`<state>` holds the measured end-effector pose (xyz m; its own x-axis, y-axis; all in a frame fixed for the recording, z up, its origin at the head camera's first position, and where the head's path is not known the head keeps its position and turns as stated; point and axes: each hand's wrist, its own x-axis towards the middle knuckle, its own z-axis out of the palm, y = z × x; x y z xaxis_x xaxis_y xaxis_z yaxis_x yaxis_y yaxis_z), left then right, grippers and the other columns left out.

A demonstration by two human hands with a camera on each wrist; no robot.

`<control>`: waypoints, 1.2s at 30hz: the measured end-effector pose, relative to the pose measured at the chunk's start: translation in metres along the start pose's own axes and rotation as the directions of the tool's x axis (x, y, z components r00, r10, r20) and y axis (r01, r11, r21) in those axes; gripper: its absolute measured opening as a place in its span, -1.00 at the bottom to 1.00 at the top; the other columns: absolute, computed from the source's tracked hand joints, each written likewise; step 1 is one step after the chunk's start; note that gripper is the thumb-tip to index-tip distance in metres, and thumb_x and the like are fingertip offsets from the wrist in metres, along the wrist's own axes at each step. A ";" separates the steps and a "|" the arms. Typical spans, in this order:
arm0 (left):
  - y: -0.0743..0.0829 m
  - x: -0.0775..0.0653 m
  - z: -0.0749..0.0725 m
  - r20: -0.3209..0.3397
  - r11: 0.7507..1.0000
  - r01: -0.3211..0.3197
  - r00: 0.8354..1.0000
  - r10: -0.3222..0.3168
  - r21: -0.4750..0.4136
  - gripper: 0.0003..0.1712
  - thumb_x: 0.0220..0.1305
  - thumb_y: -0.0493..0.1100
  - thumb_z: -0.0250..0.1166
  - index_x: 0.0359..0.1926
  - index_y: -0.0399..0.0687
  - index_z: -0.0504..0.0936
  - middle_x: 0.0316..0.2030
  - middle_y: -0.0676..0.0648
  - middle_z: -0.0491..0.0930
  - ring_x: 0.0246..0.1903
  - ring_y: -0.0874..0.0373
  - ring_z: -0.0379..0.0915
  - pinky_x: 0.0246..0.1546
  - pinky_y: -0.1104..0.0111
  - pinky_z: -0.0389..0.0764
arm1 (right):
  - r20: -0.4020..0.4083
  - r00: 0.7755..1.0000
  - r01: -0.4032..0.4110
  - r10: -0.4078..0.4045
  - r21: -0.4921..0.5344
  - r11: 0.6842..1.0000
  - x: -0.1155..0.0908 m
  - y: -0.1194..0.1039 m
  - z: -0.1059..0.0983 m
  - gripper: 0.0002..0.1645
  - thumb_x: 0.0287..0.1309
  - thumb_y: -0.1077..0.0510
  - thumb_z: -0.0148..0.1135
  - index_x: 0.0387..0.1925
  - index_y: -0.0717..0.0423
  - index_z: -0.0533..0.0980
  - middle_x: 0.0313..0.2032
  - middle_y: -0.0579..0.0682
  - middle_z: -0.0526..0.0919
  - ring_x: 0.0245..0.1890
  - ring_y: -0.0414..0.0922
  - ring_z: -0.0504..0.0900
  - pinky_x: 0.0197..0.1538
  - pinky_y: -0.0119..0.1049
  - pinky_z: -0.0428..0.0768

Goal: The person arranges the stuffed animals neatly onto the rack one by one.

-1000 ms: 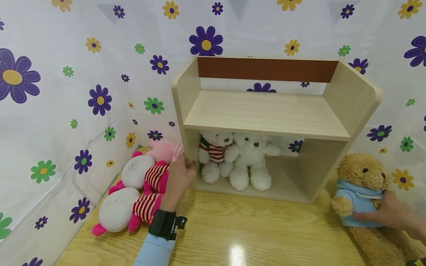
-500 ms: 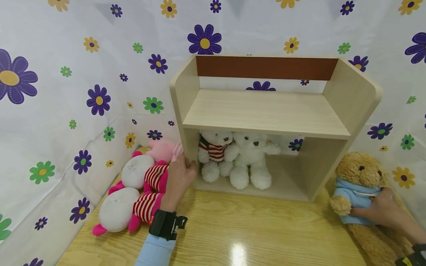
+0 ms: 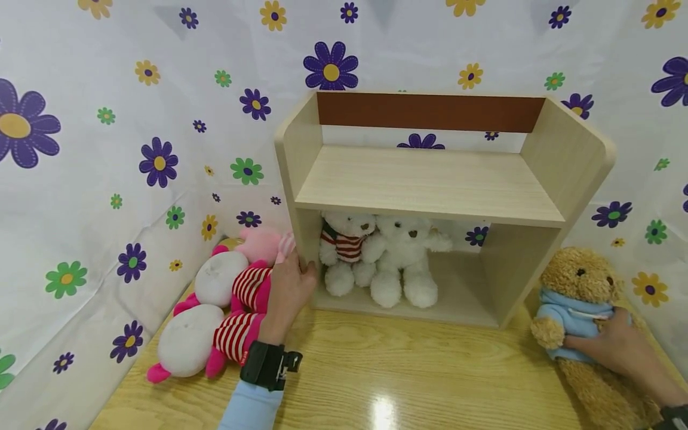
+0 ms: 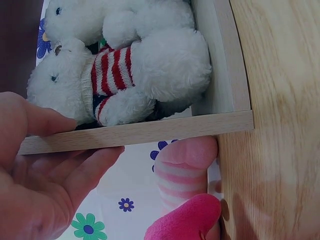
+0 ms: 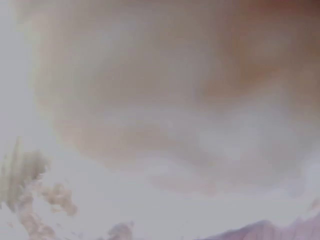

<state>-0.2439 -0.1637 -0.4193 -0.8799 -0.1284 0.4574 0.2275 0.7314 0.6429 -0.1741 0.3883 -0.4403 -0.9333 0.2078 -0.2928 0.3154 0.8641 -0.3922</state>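
My left hand [image 3: 288, 292] grips the front edge of the left side panel of a pale wooden shelf [image 3: 430, 182]. In the left wrist view, the thumb lies on the inner face of that panel [image 4: 150, 131] and the fingers on the outer face. At the right, my right hand [image 3: 626, 346] holds a brown teddy bear [image 3: 581, 275] in a blue hoodie round its body, beside the shelf. Inside the lower compartment sit a white teddy bear in a striped sweater [image 3: 349, 248] and a plain white teddy bear [image 3: 405, 257]. The right wrist view is mostly blurred.
Left of the shelf, two pink-and-white plush toys [image 3: 190, 340] in striped clothes lie on the wooden table [image 3: 430, 370], with a pale pink plush [image 3: 260, 243] behind them. A flowered cloth [image 3: 177, 119] hangs behind and at the sides.
My right hand and the brown teddy bear have shifted slightly to the left. The left hand keeps its place on the shelf panel.
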 end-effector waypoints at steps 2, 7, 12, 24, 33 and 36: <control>0.000 0.000 0.000 0.002 1.000 -0.001 1.000 0.001 0.002 -0.76 0.28 -0.21 0.24 -0.12 -0.30 0.61 -0.40 -0.37 0.69 -0.42 -0.22 0.61 -0.39 -0.07 0.59 | -0.018 0.999 -0.043 0.043 0.007 0.999 -0.002 0.000 0.001 0.62 0.05 -0.30 0.41 0.30 0.86 -0.42 -0.08 0.86 0.26 -0.23 0.43 0.53 -0.27 0.04 0.58; 0.000 0.000 0.000 0.006 1.000 0.004 1.000 -0.004 0.014 -0.83 0.29 -0.20 0.24 -0.25 -0.27 0.56 -0.58 -0.24 0.57 -0.55 -0.06 0.44 -0.53 0.09 0.48 | -0.094 0.992 -0.088 0.090 0.027 0.996 -0.009 -0.001 0.003 0.56 0.04 -0.25 0.42 0.33 0.83 -0.33 -0.12 0.78 0.30 -0.31 0.31 0.53 -0.36 -0.02 0.55; 0.000 0.000 0.000 0.029 0.999 0.042 0.999 -0.042 0.010 -0.79 0.30 -0.18 0.23 -0.40 -0.23 0.50 -0.64 -0.12 0.44 -0.58 0.02 0.33 -0.59 0.24 0.35 | -0.160 0.977 -0.132 0.140 0.058 0.990 -0.015 -0.003 0.005 0.48 0.06 -0.19 0.42 0.37 0.78 -0.28 0.00 0.81 0.24 -0.17 0.47 0.50 -0.27 0.11 0.56; 0.002 0.001 -0.001 0.033 0.999 0.044 0.998 -0.045 0.022 -0.80 0.31 -0.15 0.23 -0.27 -0.25 0.58 -0.54 -0.25 0.61 -0.49 -0.13 0.53 -0.47 0.06 0.52 | -0.263 0.964 0.030 -0.033 -0.012 0.999 -0.026 -0.002 0.010 0.55 -0.13 -0.08 0.61 0.37 0.76 -0.25 -0.10 0.77 0.28 -0.30 0.45 0.49 -0.34 0.12 0.52; 0.002 0.000 0.000 0.031 0.998 0.051 0.998 -0.052 0.022 -0.79 0.32 -0.16 0.22 -0.39 -0.22 0.50 -0.62 -0.16 0.49 -0.55 -0.04 0.40 -0.53 0.18 0.40 | -0.294 0.904 0.261 -0.312 -0.200 0.945 -0.021 -0.005 0.018 0.56 -0.37 -0.02 0.67 0.23 0.85 -0.20 -0.16 0.87 0.18 -0.28 0.69 0.39 -0.29 0.42 0.50; 0.002 0.000 0.000 0.031 0.998 0.053 0.998 -0.054 0.024 -0.77 0.32 -0.16 0.22 -0.43 -0.20 0.47 -0.64 -0.13 0.45 -0.56 -0.02 0.37 -0.55 0.22 0.37 | -0.292 0.900 0.276 -0.323 -0.192 0.942 -0.019 -0.007 0.020 0.54 -0.37 -0.02 0.64 0.22 0.86 -0.20 -0.22 0.82 0.23 -0.31 0.65 0.42 -0.32 0.41 0.51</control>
<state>-0.2434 -0.1625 -0.4181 -0.9033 -0.1466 0.4031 0.1706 0.7395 0.6511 -0.1555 0.3695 -0.4494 -0.9921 0.0419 0.1181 0.0068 0.9590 -0.2832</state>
